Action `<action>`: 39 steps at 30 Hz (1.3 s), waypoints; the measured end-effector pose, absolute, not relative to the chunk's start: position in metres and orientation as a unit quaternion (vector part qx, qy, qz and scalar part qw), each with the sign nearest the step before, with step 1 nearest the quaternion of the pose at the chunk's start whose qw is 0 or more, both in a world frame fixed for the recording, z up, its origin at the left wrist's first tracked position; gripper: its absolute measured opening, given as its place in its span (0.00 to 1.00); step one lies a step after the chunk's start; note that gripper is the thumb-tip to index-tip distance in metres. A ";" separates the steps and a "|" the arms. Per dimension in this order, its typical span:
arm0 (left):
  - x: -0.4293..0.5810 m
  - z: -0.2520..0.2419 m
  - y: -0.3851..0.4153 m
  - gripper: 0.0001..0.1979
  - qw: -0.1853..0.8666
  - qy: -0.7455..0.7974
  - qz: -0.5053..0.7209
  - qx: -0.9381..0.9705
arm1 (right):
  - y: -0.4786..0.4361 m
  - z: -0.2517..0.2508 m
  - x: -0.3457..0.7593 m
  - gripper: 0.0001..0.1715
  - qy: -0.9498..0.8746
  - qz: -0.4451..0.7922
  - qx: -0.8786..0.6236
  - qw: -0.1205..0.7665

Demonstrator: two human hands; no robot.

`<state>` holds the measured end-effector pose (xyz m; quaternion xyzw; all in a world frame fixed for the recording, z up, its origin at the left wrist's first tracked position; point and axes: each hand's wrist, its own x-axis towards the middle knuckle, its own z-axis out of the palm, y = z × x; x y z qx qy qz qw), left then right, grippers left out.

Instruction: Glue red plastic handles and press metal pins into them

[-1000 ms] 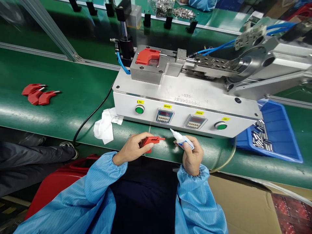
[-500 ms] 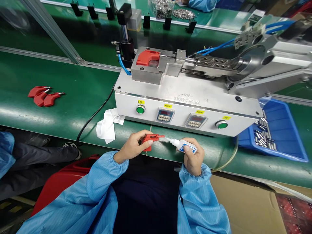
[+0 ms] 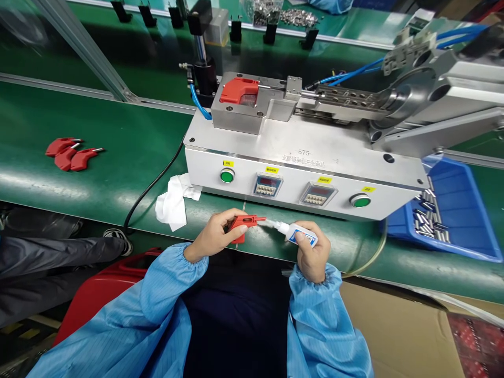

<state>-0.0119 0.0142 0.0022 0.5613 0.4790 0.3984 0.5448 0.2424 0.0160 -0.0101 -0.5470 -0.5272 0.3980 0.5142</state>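
My left hand (image 3: 216, 233) is closed around a red plastic handle (image 3: 244, 222), whose narrow end points right. A small white glue bottle (image 3: 302, 235) with a blue label is gripped in my right hand (image 3: 314, 254). Its thin clear nozzle points left and reaches the handle's narrow end; whether they touch I cannot tell. Beyond my hands stands a grey press machine (image 3: 303, 149). Another red handle (image 3: 239, 90) lies in its metal fixture, in line with a thin rod.
Several red handles with metal pins (image 3: 74, 154) lie on the green bench (image 3: 98, 191) at left. White tissue (image 3: 172, 202) and a black cable (image 3: 153, 184) are beside the machine. At right, a blue bin (image 3: 468, 210) holds metal pins. A red chair (image 3: 102, 294) stands at lower left.
The view has shifted slightly. Both hands keep nearly the same pose, with the nozzle still at the handle's end. A blue sleeve at the far left has left view.
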 end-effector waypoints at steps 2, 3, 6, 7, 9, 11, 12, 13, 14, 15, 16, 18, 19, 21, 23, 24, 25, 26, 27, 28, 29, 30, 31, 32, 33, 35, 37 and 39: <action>-0.012 0.002 0.016 0.22 0.557 0.477 0.410 0.542 | 0.017 -0.013 0.243 0.26 -0.517 0.400 -0.546 0.524; -0.012 0.002 0.017 0.24 0.562 0.477 0.419 0.530 | 0.017 -0.014 0.243 0.26 -0.515 0.406 -0.539 0.529; -0.014 0.004 0.021 0.27 0.575 0.478 0.448 0.491 | 0.019 -0.013 0.243 0.23 -0.508 0.434 -0.507 0.544; -0.014 0.004 0.021 0.27 0.578 0.476 0.456 0.481 | 0.020 -0.013 0.242 0.22 -0.506 0.444 -0.496 0.548; -0.015 0.005 0.023 0.28 0.586 0.468 0.465 0.470 | 0.020 -0.012 0.242 0.21 -0.505 0.458 -0.479 0.552; -0.015 0.006 0.023 0.27 0.590 0.463 0.467 0.468 | 0.020 -0.012 0.243 0.21 -0.511 0.465 -0.468 0.550; -0.015 0.007 0.023 0.27 0.591 0.463 0.465 0.469 | 0.020 -0.011 0.243 0.21 -0.516 0.465 -0.466 0.547; -0.015 0.007 0.023 0.27 0.593 0.463 0.462 0.470 | 0.019 -0.010 0.242 0.20 -0.523 0.466 -0.466 0.541; -0.015 0.007 0.023 0.27 0.595 0.463 0.459 0.470 | 0.019 -0.009 0.242 0.20 -0.530 0.465 -0.467 0.534; -0.016 0.007 0.023 0.28 0.598 0.462 0.459 0.468 | 0.019 -0.007 0.241 0.18 -0.536 0.464 -0.467 0.527; -0.016 0.007 0.023 0.28 0.602 0.460 0.459 0.465 | 0.019 -0.005 0.241 0.17 -0.542 0.463 -0.468 0.523; -0.017 0.006 0.024 0.29 0.610 0.455 0.461 0.456 | 0.019 -0.001 0.239 0.13 -0.552 0.459 -0.468 0.516; -0.017 0.005 0.024 0.30 0.613 0.454 0.464 0.450 | 0.019 0.001 0.238 0.12 -0.557 0.456 -0.468 0.513; -0.018 0.003 0.024 0.30 0.617 0.452 0.471 0.440 | 0.021 0.004 0.238 0.11 -0.567 0.452 -0.468 0.505; -0.018 0.001 0.024 0.30 0.615 0.452 0.482 0.430 | 0.022 0.003 0.238 0.11 -0.576 0.452 -0.467 0.495; -0.017 0.000 0.024 0.30 0.614 0.451 0.487 0.427 | 0.022 0.002 0.238 0.11 -0.580 0.452 -0.468 0.491; -0.017 -0.001 0.024 0.30 0.612 0.450 0.492 0.424 | 0.023 0.001 0.239 0.11 -0.584 0.451 -0.468 0.486; -0.016 -0.002 0.024 0.29 0.610 0.449 0.497 0.423 | 0.023 0.000 0.239 0.12 -0.588 0.447 -0.469 0.484; -0.015 -0.002 0.024 0.29 0.608 0.448 0.501 0.423 | 0.023 -0.002 0.240 0.12 -0.592 0.442 -0.470 0.483; -0.014 -0.003 0.024 0.29 0.606 0.446 0.504 0.424 | 0.024 -0.003 0.240 0.12 -0.597 0.436 -0.470 0.482; -0.014 -0.003 0.024 0.29 0.605 0.444 0.508 0.424 | 0.024 -0.003 0.240 0.11 -0.600 0.430 -0.471 0.482; -0.013 -0.004 0.024 0.28 0.604 0.440 0.511 0.425 | 0.024 -0.003 0.240 0.11 -0.603 0.426 -0.472 0.483; -0.013 -0.004 0.024 0.28 0.605 0.435 0.513 0.425 | 0.024 -0.003 0.240 0.11 -0.605 0.423 -0.472 0.482; -0.012 -0.005 0.024 0.28 0.606 0.430 0.515 0.427 | 0.024 -0.003 0.240 0.11 -0.607 0.421 -0.473 0.480; -0.012 -0.005 0.024 0.27 0.606 0.425 0.518 0.429 | 0.024 -0.003 0.240 0.11 -0.609 0.420 -0.474 0.477; -0.013 -0.007 0.024 0.26 0.601 0.416 0.523 0.438 | 0.024 -0.003 0.240 0.11 -0.613 0.421 -0.474 0.472; -0.013 -0.008 0.024 0.25 0.593 0.417 0.524 0.447 | 0.025 -0.003 0.239 0.12 -0.619 0.423 -0.474 0.462; -0.014 -0.008 0.024 0.25 0.588 0.425 0.521 0.449 | 0.026 -0.004 0.238 0.12 -0.631 0.415 -0.477 0.450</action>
